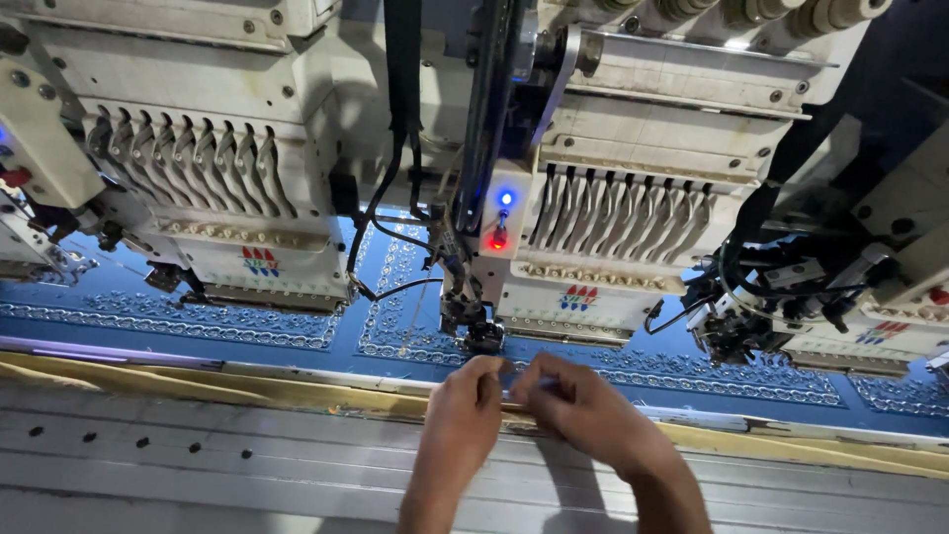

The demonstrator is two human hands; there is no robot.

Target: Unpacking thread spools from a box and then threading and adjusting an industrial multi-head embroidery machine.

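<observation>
Blue cloth (376, 341) under needle head (484, 336); my left hand (465, 410), right hand (583, 405) meet below it, fingertips pinched close, likely on thread too fine to see.

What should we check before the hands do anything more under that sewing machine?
1. Both hands in view: left hand and right hand, ok.
2. Fingers clear of the needle foot: just below it, not ok.
3. Thread between the fingertips: too thin to see, cannot tell.
4. Blue cloth lying flat: ok.
5. Blue light and red light lit: ok.
</observation>
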